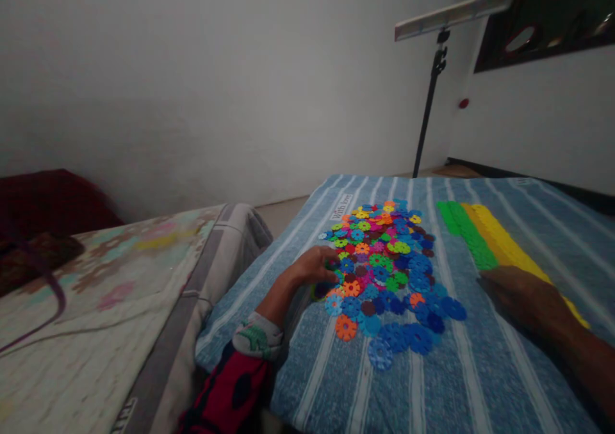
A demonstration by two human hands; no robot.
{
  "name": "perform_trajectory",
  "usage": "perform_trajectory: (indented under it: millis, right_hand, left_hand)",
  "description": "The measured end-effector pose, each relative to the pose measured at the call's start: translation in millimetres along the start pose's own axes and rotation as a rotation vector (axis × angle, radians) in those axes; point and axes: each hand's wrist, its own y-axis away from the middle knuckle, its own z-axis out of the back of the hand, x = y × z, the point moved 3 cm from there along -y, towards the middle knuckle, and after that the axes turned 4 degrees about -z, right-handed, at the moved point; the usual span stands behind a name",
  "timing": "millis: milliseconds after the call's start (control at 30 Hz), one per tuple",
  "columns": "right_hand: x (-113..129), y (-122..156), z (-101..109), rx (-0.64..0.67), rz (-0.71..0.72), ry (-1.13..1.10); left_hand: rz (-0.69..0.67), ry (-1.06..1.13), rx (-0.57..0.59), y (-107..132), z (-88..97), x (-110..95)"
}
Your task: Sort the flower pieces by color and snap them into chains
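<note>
A heap of flower-shaped plastic discs (379,261) in many colours lies on a blue striped cloth (331,363). At the heap's left edge is my left hand (314,266), its thumb and fingers apart and curved over the discs. To the right, green discs overlap in a long row (468,235). Beside it run an orange-yellow row (492,239) and a yellow row (514,242). My right hand (523,296) is at the near end of the green row, fingers pressed together and somewhat blurred; whatever they hold is hidden.
Left of the striped cloth stands another surface with a floral cover (144,255), across a gap. Behind are a pale wall (216,88) and a black stand (427,114) carrying a long light panel (456,15). A dark-framed window (552,24) is at upper right.
</note>
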Motion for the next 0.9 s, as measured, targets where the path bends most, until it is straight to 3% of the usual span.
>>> perform_trajectory:
  millis: [133,267,467,733,900]
  right_hand:
    - [3,0,1,0.103,-0.025,0.001]
    - [0,1,-2,0.137,-0.055,0.006]
    - [-4,1,-5,0.160,-0.076,0.019]
    - [-4,2,-10,0.080,-0.032,-0.013]
    - [-10,4,-19,0.004,0.001,-0.049]
  left_hand:
    - [-0.055,-0.125,0.053,8,-7.1,2]
    - [-0.035,-0.193,0.051,1,-10.9,4]
    - [0.142,-0.317,-0.056,-9,-5.3,10]
    - [0.251,-0.355,-0.082,-11,-1.8,19]
    - [0.227,-0.372,-0.116,-11,-2.9,15]
